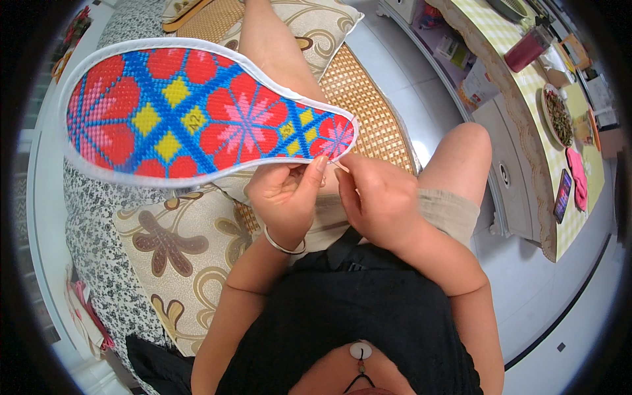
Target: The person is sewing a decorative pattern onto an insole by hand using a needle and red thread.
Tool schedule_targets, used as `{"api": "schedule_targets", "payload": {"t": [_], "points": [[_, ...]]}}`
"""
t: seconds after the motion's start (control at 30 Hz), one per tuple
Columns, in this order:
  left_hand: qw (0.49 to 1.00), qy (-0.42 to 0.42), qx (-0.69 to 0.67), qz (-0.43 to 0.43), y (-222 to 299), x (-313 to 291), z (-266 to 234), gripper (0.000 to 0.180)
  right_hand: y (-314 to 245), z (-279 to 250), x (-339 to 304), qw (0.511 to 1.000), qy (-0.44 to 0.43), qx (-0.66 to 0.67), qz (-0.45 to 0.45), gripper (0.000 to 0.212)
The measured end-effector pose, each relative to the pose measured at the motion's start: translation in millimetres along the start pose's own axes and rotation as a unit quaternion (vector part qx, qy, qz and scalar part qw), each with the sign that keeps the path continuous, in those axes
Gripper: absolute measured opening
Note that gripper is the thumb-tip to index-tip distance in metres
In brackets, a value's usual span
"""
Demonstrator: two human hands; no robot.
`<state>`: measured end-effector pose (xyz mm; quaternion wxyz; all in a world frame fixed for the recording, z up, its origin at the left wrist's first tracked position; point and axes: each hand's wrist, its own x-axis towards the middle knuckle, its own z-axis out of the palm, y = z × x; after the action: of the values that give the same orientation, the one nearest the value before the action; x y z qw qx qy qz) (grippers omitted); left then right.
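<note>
An embroidered insole (243,122), patterned with red and pink flowers, blue lattice and yellow diamonds inside a white bound edge, is held up in front of me with its narrow end toward my hands. My left hand (286,197), with a bangle at the wrist, pinches the near edge of that narrow end between thumb and fingers. Just to its right, my right hand (378,197) is closed, fingertips pressed together right beside the insole's tip. A fine, thin line shows between the two sets of fingertips; whether it is a needle or thread I cannot tell.
A patterned cushion (174,247) lies at my left on a floral cover (99,263). Beneath my legs is a woven mat (362,99). At the right, a cloth-covered cabinet (546,197) carries a plate of food (557,115), a phone (563,195), a pink cloth (577,178) and a dark red cup (528,49).
</note>
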<state>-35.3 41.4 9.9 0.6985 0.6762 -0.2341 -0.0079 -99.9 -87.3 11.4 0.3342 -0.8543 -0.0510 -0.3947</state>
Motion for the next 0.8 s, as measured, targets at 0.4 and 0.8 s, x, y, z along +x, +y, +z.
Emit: {"api": "schedule_targets", "payload": {"t": [0.4,0.8], "points": [[0.994,0.012,-0.106,-0.035,0.7,-7.7,6.1,0.017,1.7,-2.2,-3.9,0.999,-0.03,-0.018,-0.008,0.013],[0.955,-0.21,0.051,0.202,3.1,34.1,-26.7,0.031,16.2,-18.5,9.1,0.651,-0.143,0.543,0.51,0.011]]}}
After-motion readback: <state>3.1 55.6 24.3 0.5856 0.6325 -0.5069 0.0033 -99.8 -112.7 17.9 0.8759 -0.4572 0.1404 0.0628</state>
